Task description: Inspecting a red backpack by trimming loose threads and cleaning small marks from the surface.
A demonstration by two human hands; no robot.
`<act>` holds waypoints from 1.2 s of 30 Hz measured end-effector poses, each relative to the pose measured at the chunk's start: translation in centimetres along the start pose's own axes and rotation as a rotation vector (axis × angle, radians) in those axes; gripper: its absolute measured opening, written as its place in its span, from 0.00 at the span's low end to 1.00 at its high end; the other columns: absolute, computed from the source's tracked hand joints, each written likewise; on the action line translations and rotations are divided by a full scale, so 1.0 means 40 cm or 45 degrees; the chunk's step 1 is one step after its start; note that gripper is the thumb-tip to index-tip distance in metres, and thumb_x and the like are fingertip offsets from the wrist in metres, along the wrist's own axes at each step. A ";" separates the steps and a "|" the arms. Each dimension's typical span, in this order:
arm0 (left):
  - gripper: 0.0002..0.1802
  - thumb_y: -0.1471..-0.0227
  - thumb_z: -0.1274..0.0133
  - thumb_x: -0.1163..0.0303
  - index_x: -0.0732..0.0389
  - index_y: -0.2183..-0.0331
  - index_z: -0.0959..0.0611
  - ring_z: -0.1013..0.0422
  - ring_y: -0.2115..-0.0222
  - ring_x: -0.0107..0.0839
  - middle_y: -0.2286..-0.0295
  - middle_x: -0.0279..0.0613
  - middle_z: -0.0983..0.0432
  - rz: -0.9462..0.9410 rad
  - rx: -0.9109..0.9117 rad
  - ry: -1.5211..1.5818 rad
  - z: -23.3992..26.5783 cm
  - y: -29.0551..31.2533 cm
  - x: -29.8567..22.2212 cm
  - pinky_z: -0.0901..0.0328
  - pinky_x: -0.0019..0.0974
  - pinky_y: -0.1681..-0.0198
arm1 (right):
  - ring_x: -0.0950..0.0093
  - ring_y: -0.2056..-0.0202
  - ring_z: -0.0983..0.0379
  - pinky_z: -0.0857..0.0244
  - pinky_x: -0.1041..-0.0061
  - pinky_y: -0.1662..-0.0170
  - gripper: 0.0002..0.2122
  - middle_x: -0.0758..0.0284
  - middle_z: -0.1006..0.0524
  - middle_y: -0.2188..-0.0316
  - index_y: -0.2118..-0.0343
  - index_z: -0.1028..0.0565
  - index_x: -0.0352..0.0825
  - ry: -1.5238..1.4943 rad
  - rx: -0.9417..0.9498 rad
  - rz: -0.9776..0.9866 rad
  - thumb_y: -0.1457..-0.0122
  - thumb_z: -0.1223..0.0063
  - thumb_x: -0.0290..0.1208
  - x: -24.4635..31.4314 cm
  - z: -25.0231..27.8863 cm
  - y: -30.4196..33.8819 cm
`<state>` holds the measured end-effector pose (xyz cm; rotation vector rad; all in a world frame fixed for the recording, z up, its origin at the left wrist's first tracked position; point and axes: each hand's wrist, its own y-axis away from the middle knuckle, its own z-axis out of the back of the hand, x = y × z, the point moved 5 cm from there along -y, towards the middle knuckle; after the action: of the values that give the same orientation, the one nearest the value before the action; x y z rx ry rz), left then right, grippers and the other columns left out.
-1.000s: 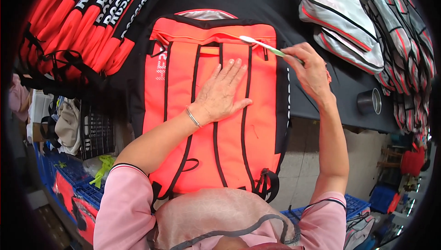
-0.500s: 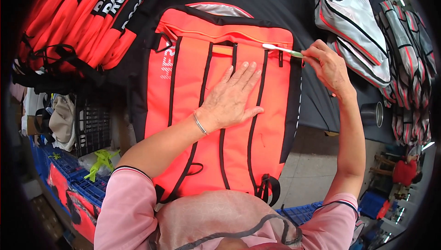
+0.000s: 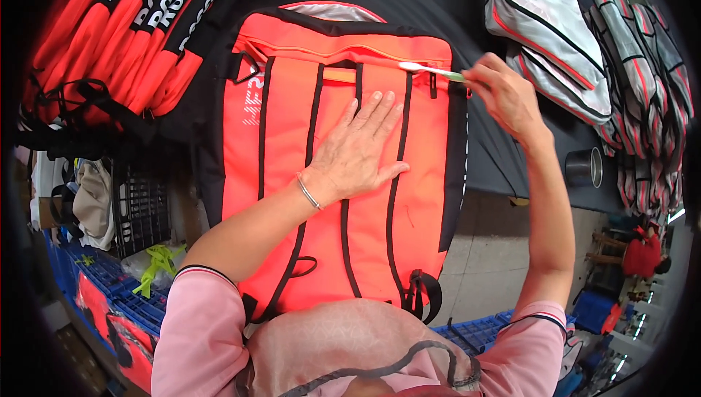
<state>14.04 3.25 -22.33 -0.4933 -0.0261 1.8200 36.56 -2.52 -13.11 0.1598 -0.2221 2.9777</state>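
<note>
A bright orange-red backpack (image 3: 292, 171) with black edging lies in front of me, its shoulder straps facing up. My left hand (image 3: 355, 147) rests flat on the straps, fingers spread and holding nothing. Pinched in my right hand (image 3: 500, 94) is a toothbrush (image 3: 432, 71) with a white head and a green handle. Its head touches or hovers just over the bag near the top of the right strap, below the orange zip (image 3: 350, 50); I cannot tell which.
Several red-and-black bags (image 3: 124, 39) stand stacked at the far left. Silver-grey bag pieces (image 3: 548, 25) lie at the far right, with more hanging beside them. A metal cup (image 3: 584, 168) sits on the black-covered table (image 3: 504, 156). Blue crates (image 3: 139, 302) are at the lower left. A person in red (image 3: 642, 255) is further off.
The whole view has shifted slightly, so the bag appears further left. My right hand has moved the toothbrush a little leftward along the bag's top; my left hand stays flat on the straps.
</note>
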 end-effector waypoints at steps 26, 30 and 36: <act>0.43 0.50 0.40 0.51 0.60 0.38 0.35 0.51 0.35 0.54 0.38 0.53 0.42 0.249 -0.160 -0.028 0.162 0.125 0.248 0.53 0.54 0.34 | 0.65 0.66 0.25 0.32 0.68 0.65 0.06 0.66 0.27 0.66 0.65 0.22 0.35 -0.340 -0.114 0.255 0.41 0.44 0.32 0.240 -0.176 -0.234; 0.43 0.49 0.40 0.51 0.61 0.38 0.35 0.51 0.35 0.54 0.38 0.53 0.42 0.284 -0.177 -0.002 0.161 0.128 0.257 0.53 0.54 0.34 | 0.64 0.66 0.25 0.32 0.66 0.66 0.07 0.67 0.27 0.65 0.66 0.22 0.36 -0.396 -0.163 0.412 0.40 0.45 0.33 0.316 -0.161 -0.283; 0.43 0.49 0.41 0.50 0.61 0.38 0.35 0.52 0.35 0.54 0.39 0.52 0.41 0.264 -0.181 0.019 0.159 0.135 0.260 0.53 0.53 0.34 | 0.65 0.67 0.25 0.32 0.66 0.67 0.05 0.67 0.27 0.65 0.65 0.22 0.36 -0.307 0.066 0.147 0.41 0.44 0.31 0.276 -0.148 -0.248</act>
<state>4.66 12.63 -21.28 -0.6289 -0.0976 2.0265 26.73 9.65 -16.26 0.5315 -0.1876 3.0752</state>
